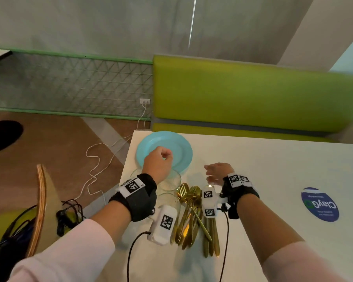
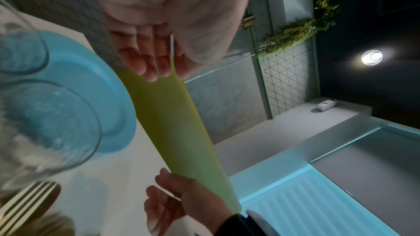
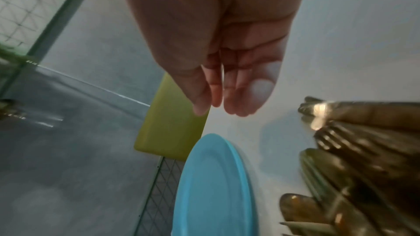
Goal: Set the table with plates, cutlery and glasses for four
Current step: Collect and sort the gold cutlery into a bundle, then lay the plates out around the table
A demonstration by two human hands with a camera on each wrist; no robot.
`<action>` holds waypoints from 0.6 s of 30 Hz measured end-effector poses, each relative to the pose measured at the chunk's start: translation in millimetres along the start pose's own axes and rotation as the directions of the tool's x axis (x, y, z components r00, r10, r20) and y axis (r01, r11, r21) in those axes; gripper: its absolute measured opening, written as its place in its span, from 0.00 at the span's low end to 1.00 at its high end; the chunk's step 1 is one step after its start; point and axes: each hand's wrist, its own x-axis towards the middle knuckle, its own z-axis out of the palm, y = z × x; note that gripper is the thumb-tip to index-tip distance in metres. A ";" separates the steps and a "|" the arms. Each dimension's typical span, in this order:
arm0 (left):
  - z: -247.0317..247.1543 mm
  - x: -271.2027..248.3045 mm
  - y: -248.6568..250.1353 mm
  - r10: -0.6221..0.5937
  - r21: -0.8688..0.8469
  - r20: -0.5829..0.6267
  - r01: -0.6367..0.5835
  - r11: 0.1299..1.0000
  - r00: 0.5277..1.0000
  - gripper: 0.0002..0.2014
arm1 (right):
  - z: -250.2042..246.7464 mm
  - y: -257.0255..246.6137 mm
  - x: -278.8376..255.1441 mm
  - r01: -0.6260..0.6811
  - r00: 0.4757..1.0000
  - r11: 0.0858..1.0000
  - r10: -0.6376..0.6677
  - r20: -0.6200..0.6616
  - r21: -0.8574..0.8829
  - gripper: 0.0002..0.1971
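Note:
A light blue plate (image 1: 182, 146) (image 2: 109, 96) (image 3: 213, 186) lies near the far left corner of the white table (image 1: 273, 169). My left hand (image 1: 160, 159) (image 2: 145, 60) hovers over the plate's near side, fingers loosely curled and holding nothing. Two clear glasses (image 1: 170, 185) (image 2: 45, 123) stand just in front of the plate, partly hidden by my left wrist. A pile of gold cutlery (image 1: 189, 212) (image 3: 363, 150) lies between my forearms. My right hand (image 1: 215, 173) (image 3: 227, 87) hangs empty above the table to the right of the plate, with relaxed fingers.
A green upholstered bench (image 1: 253, 94) runs along the table's far side. A round blue sticker (image 1: 319, 204) is on the table at right. To the left, a wooden chair back (image 1: 40, 200) and cables (image 1: 94, 169) lie off the table's edge.

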 end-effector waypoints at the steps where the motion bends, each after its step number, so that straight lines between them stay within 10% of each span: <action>1: -1.1 8.3 1.4 -0.012 -0.014 -0.022 0.012 1.000 1.000 0.11 | 1.6 -5.9 6.4 -0.034 0.999 0.998 0.034 0.005 0.060 0.05; 18: 8.2 85.2 -11.2 -0.136 -0.105 -0.151 0.121 0.987 0.979 0.03 | 56.0 -29.4 96.0 -0.194 0.963 0.967 0.156 0.220 0.163 0.20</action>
